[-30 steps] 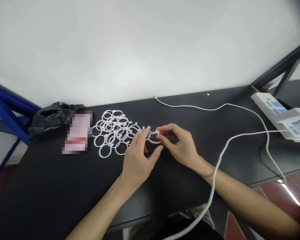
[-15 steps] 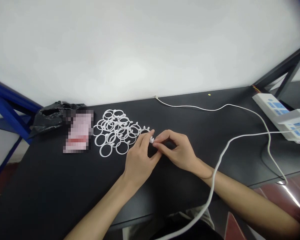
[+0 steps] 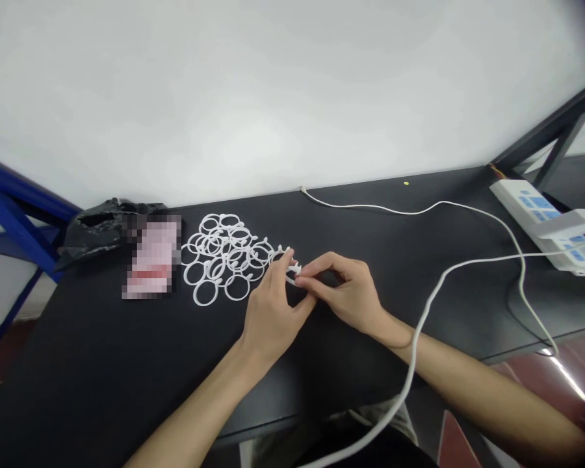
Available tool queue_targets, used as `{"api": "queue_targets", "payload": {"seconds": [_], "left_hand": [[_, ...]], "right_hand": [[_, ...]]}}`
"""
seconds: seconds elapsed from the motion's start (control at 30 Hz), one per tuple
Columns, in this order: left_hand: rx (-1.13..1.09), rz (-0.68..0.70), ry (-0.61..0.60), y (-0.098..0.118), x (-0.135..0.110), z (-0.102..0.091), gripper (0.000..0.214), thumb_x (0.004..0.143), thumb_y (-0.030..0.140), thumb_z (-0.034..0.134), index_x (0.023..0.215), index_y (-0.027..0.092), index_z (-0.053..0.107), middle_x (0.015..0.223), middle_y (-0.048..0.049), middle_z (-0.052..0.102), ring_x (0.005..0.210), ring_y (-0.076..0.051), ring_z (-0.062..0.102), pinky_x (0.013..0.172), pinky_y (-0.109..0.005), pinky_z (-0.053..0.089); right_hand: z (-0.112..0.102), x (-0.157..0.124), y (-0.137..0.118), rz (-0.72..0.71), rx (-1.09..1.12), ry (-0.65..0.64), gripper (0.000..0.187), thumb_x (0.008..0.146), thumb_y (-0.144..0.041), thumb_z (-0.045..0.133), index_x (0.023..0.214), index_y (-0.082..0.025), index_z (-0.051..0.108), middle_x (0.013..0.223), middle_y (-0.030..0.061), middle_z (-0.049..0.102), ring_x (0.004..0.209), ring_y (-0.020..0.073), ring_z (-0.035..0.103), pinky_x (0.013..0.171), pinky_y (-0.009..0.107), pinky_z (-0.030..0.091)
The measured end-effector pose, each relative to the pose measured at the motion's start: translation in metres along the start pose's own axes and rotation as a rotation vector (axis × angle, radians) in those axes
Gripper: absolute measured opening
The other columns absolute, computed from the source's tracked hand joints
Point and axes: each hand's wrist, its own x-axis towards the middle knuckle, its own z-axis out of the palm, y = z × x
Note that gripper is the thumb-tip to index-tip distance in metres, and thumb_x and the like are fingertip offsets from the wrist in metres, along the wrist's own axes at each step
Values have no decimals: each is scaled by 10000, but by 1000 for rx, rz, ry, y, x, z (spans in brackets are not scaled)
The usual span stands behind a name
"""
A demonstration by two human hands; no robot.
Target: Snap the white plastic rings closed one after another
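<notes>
My left hand (image 3: 272, 311) and my right hand (image 3: 344, 291) meet at the middle of the black table (image 3: 102, 364), fingers pinched together on one white plastic ring (image 3: 294, 269). Only a small piece of that ring shows between the fingertips; the rest is hidden by my fingers. Just to the left lies a pile of several white plastic rings (image 3: 224, 257), spread flat on the table and touching the held ring's side.
A black plastic bag (image 3: 102, 224) and a blurred pink packet (image 3: 151, 257) lie at the back left. A white cable (image 3: 433, 292) crosses my right forearm and runs to a white power strip (image 3: 546, 221) at the right. A blue frame (image 3: 10, 221) stands at the left.
The ring, seen as an open loop a second ago, is now mostly hidden between my pinched fingers. Both hands have lowered slightly and drawn closer together.
</notes>
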Motion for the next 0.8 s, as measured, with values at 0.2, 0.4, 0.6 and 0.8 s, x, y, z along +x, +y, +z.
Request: {"api": "queue_targets", "payload": {"seconds": [0.2, 0.4, 0.6, 0.8], "left_hand": [[12, -25, 24, 1, -2, 0, 546, 855, 258, 641, 1340, 167, 407, 1201, -107, 667, 996, -231, 690, 736, -333, 595], [54, 68, 68, 1, 2, -2, 435, 871, 224, 628, 1277, 162, 485, 1189, -105, 667, 1040, -238, 675, 766, -330, 593], [86, 124, 61, -2, 1, -3, 443, 912, 268, 599, 1326, 192, 462, 1175, -92, 673, 956, -208, 701, 647, -276, 580], [51, 63, 55, -2, 0, -1, 423, 877, 293, 657, 1246, 178, 485, 1100, -68, 714, 884, -189, 719, 671, -266, 576]], "right_hand": [[2, 0, 1, 33, 44, 23, 160, 769, -292, 787, 797, -212, 651, 784, 0, 706, 704, 138, 677, 661, 264, 558], [1, 0, 5, 8, 69, 12, 310, 768, -264, 794, 1010, -233, 603, 814, -23, 697, 765, 130, 687, 753, 270, 563], [-3, 4, 0, -138, -117, -2, 262, 817, -247, 749, 1058, -231, 647, 920, 8, 675, 798, 127, 642, 748, 274, 543], [-7, 7, -3, -228, -184, -5, 44, 865, -189, 689, 884, -211, 655, 862, 11, 672, 784, 133, 643, 714, 275, 522]]}}
